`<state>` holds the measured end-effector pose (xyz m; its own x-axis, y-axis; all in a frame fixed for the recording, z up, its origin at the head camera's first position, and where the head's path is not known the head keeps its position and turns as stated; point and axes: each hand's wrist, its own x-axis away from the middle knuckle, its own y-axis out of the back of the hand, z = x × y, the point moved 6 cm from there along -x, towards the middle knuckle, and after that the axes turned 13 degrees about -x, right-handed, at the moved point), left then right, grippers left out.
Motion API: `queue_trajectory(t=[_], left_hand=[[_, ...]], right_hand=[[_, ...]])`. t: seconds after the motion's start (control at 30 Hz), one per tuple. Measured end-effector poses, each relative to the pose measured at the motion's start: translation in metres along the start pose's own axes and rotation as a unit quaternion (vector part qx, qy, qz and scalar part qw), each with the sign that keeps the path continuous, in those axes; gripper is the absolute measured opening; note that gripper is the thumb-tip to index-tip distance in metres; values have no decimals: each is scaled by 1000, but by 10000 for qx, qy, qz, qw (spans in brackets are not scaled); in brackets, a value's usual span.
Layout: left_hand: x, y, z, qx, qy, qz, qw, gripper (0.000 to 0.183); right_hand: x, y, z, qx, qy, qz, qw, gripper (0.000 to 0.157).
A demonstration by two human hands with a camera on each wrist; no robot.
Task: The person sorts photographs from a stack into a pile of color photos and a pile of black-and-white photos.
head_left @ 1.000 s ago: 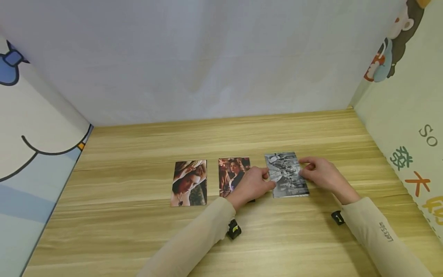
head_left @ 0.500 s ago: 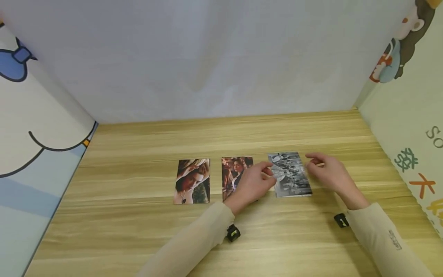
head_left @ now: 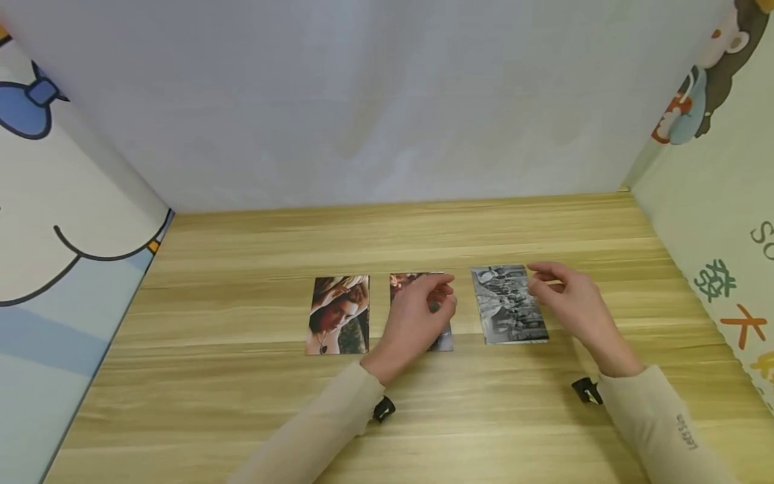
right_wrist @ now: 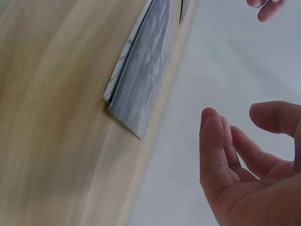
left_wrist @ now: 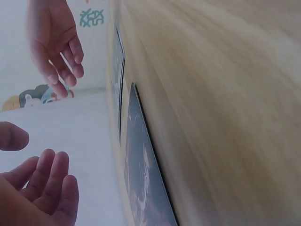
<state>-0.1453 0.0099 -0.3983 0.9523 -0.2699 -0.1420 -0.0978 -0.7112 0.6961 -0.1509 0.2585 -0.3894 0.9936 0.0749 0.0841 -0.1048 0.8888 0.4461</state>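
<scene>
Three photo cards lie in a row on the wooden table. The left card (head_left: 340, 316) is a colour picture of a person wearing a pendant. Over the middle colour card (head_left: 443, 340) hovers my left hand (head_left: 411, 319), hiding much of it; its fingers are loosely bent around nothing. At the right lies a black-and-white card (head_left: 510, 306), and in the right wrist view another card edge (right_wrist: 115, 84) peeks out beneath it. Just beside its upper right edge is my right hand (head_left: 574, 302). The right wrist view shows that hand's relaxed fingers (right_wrist: 214, 155) raised off the table, holding nothing.
A pale cloth wall (head_left: 363, 121) rises behind the table (head_left: 242, 249). Printed cartoon panels stand at the left (head_left: 72, 269) and right (head_left: 695, 202). Small black devices (head_left: 383, 409) sit at both wrists.
My left hand has left the black-and-white card's left edge and moved left over the middle card. My right hand has come off its right edge and stays close by. The view shifted slightly.
</scene>
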Motion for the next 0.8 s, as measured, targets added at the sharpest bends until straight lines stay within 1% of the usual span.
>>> queue_trajectory(t=[0.13, 0.33, 0.4, 0.63, 0.8], left_hand=[[6, 10, 7, -96, -85, -185, 9997, 36], [14, 25, 17, -85, -297, -376, 9988, 39], [16, 29, 20, -156, -323, -411, 9985, 39], [21, 38, 34, -458, -212, -440, 9978, 45], [24, 40, 44, -679, 19, -299, 9972, 45]], right_hand=[[1, -6, 4, -210, 109, 5, 9997, 48], [4, -20, 9, -444, 295, 172, 9984, 47], [4, -25, 9, -489, 359, 234, 9979, 46], [4, -40, 12, -505, 451, 433, 9968, 44], [2, -50, 16, -487, 459, 592, 9960, 44]])
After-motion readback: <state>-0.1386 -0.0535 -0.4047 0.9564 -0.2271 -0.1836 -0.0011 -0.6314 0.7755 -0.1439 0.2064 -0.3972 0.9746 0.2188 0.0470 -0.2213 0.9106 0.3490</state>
